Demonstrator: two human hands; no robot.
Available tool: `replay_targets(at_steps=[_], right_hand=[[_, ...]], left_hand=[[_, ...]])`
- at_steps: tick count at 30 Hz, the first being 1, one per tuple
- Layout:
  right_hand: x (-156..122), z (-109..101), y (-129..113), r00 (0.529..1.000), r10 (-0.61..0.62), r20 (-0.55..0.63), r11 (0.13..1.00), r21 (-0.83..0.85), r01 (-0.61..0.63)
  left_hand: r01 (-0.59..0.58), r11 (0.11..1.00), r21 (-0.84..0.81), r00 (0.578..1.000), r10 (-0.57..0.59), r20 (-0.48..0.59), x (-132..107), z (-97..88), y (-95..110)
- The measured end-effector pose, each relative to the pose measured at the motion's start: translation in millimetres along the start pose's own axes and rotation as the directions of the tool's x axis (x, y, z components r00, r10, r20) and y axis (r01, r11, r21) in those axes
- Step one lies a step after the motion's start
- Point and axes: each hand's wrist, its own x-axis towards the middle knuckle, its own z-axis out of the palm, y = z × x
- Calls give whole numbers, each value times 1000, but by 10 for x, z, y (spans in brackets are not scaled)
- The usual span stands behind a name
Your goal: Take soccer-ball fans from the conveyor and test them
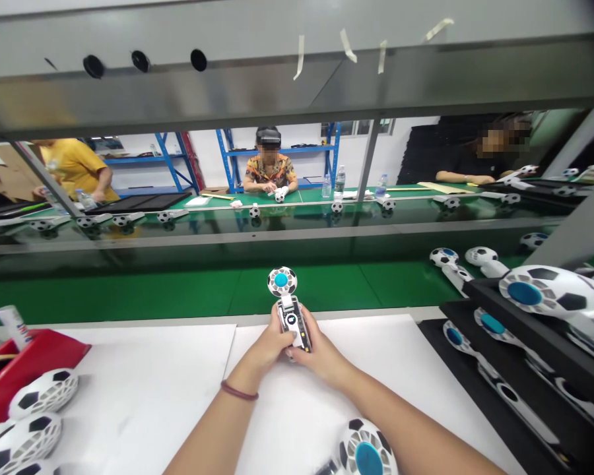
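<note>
Both my hands hold a handheld fan with a football pattern (282,282), its blue-centred head pointing away from me. Its white handle (291,323) has an open black-and-silver section, and my fingers hide its lower end. My left hand (267,346) grips the handle from the left, and my right hand (317,353) wraps it from the right. Another fan head (366,448) lies on the white sheet (143,396) near my right forearm. Several football-patterned fan shells (43,394) lie to the left of my left hand.
A red tray (30,363) stands at the left. A black tiered rack (505,369) holding several fans rises at the right. Beyond the bench runs a green conveyor belt (178,290). A metal beam (297,86) crosses overhead, and co-workers sit at a far belt.
</note>
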Motion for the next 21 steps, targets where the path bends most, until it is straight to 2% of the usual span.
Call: replay_targets(at_steps=[5,10,12,17,21], right_hand=[[-15,-25,-15,1000,8,-14,998,55,-7],[-24,-93,-50,997,-33,66,970,244,16],[-37,-107,-61,998,-32,55,961,275,15],[-64,-89,-67,999,16,32,968,251,-23],[-86,-41,-72,993,-105,58,984,150,95]], left_hand=[[-1,1000,19,1000,1,6,-12,30,40],[-15,999,47,1000,14,23,-22,120,121],[-8,997,81,999,4,43,-27,157,143],[-59,987,147,997,52,50,-44,193,174],[-53,997,64,998,52,24,-124,157,396]])
